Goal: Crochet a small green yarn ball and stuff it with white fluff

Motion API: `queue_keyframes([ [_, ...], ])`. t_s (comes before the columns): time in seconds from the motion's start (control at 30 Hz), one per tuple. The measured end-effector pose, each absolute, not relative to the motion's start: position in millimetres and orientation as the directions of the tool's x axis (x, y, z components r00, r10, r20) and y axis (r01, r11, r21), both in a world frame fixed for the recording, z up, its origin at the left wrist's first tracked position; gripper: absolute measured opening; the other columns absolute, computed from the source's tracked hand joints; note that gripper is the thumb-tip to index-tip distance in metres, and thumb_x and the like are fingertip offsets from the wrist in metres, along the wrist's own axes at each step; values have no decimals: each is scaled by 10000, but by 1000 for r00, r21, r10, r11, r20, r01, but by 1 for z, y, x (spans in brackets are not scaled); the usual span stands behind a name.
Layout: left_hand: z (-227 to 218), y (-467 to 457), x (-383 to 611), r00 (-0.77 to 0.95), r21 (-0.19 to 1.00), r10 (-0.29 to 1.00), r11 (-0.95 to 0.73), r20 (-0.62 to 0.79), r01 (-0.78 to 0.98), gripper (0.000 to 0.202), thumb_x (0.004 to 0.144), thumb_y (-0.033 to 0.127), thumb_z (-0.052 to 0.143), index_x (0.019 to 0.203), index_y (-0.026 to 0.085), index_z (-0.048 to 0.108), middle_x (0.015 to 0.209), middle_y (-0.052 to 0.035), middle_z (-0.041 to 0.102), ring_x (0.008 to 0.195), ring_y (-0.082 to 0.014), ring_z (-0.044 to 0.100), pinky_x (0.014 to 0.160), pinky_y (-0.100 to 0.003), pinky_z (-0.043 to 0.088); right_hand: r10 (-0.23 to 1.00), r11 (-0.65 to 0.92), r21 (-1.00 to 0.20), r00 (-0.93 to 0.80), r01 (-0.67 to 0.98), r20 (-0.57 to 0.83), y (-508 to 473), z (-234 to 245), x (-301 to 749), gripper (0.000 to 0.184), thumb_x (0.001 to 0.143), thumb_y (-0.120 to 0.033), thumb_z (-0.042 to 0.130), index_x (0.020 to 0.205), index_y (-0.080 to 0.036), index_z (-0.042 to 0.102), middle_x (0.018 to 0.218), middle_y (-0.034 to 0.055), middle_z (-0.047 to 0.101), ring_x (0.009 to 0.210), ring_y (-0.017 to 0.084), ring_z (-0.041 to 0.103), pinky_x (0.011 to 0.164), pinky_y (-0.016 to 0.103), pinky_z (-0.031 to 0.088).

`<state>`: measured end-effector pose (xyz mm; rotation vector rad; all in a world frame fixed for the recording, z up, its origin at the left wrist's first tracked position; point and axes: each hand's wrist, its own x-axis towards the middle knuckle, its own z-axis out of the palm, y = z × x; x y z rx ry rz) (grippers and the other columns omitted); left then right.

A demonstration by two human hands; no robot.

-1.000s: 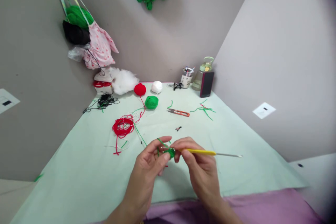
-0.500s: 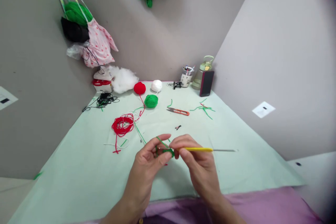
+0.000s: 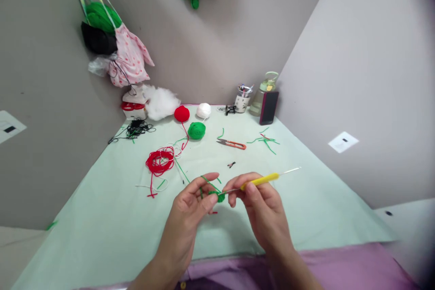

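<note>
Left hand: our left hand (image 3: 192, 204) pinches the small green crocheted piece (image 3: 220, 196) between thumb and forefinger, fingers closed narrowly on it, which we judge steadies the work for the hook
Right hand: our right hand (image 3: 261, 204) grips the yellow-handled metal crochet hook (image 3: 260, 181) pencil-fashion, thumb and fingers shut on the handle's front end; the tip meets the piece and the tail slants up to the right
Strand: a thin green yarn strand (image 3: 209, 183) crosses our left forefinger, we think to keep it taut, and trails off towards the round green yarn ball (image 3: 196, 130)
Where the piece is: in the air between both hands, above the near middle of the pale green tablecloth (image 3: 306, 208)
Close by: orange-handled thread snips (image 3: 233, 144) lie flat just beyond the hands; a loose red yarn tangle (image 3: 159, 161) lies to the left
Far edge: a red yarn ball (image 3: 181, 113), a white yarn ball (image 3: 203, 110) and a white stuffing tuft (image 3: 161, 102) sit near the wall, well apart from the hands
</note>
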<state>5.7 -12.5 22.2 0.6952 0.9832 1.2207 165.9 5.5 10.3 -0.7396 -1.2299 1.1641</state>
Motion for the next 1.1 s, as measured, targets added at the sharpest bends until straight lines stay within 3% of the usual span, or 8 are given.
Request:
queue_keyframes([
  [0.23, 19, -14, 8, -17, 896, 982, 162, -186, -412, 339, 784, 312, 843, 1117, 273, 795, 863, 0, 612, 822, -141, 584, 751, -231, 492, 783, 622, -775, -138, 117, 607, -4, 17, 169, 242, 1053, -156, 468, 1075, -220, 700, 971, 78, 743, 833, 182, 701, 751, 329, 587],
  [0.47, 16, -14, 12, 54, 811, 973, 218, -226, -543, 466, 767, 303, 882, 1215, 268, 756, 820, 25, 615, 743, -87, 558, 724, -186, 470, 534, 796, -371, -266, 478, 803, -6, -4, 165, 375, 966, -83, 589, 1275, -265, 700, 1087, 110, 736, 947, 224, 721, 752, 333, 616],
  [0.53, 17, -11, 10, 167, 721, 942, 331, -292, -609, 472, 791, 296, 864, 1245, 233, 749, 702, 52, 556, 606, -48, 468, 673, -174, 449, 550, 791, -430, -197, 435, 812, -6, -5, 163, 382, 972, -79, 579, 1273, -275, 707, 1070, 103, 731, 936, 217, 716, 740, 328, 611],
  [0.63, 19, -7, 5, 210, 652, 926, 370, -313, -661, 401, 803, 258, 848, 1192, 190, 779, 573, 107, 426, 478, -11, 257, 702, -189, 466, 735, 670, -713, -47, 204, 677, -4, 4, 164, 288, 1008, -93, 527, 1130, -249, 735, 923, 64, 721, 829, 179, 689, 722, 312, 591],
  [0.73, 20, -8, 4, 150, 730, 950, 306, -273, -612, 397, 787, 258, 856, 1177, 219, 788, 721, 65, 567, 504, -9, 289, 691, -186, 454, 854, 520, -854, -15, -26, 521, 1, 13, 163, 230, 1036, -166, 520, 1001, -218, 742, 866, 52, 692, 698, 150, 645, 635, 290, 565],
  [0.9, 19, -12, 11, 43, 845, 973, 218, -226, -488, 398, 768, 308, 877, 1153, 257, 792, 836, 19, 599, 754, -91, 518, 687, -180, 433, 760, 649, -746, -83, 146, 645, 0, 9, 159, 249, 990, -85, 572, 1084, -228, 752, 947, 73, 737, 838, 176, 684, 683, 289, 578],
  [1.03, 15, -8, 12, 120, 751, 952, 297, -283, -590, 477, 739, 340, 899, 1189, 236, 782, 791, 28, 595, 662, -69, 460, 741, -208, 458, 614, 769, -533, -174, 353, 770, -5, 5, 161, 367, 948, -24, 597, 1203, -244, 743, 1043, 106, 726, 915, 202, 700, 736, 318, 599],
  [1.1, 14, -5, 10, 211, 659, 926, 371, -312, -655, 454, 735, 319, 902, 1158, 194, 798, 643, 67, 509, 572, -47, 370, 828, -248, 483, 656, 737, -598, -122, 315, 745, -4, 7, 164, 337, 958, -34, 588, 1163, -244, 754, 989, 93, 726, 876, 196, 694, 714, 311, 591],
])
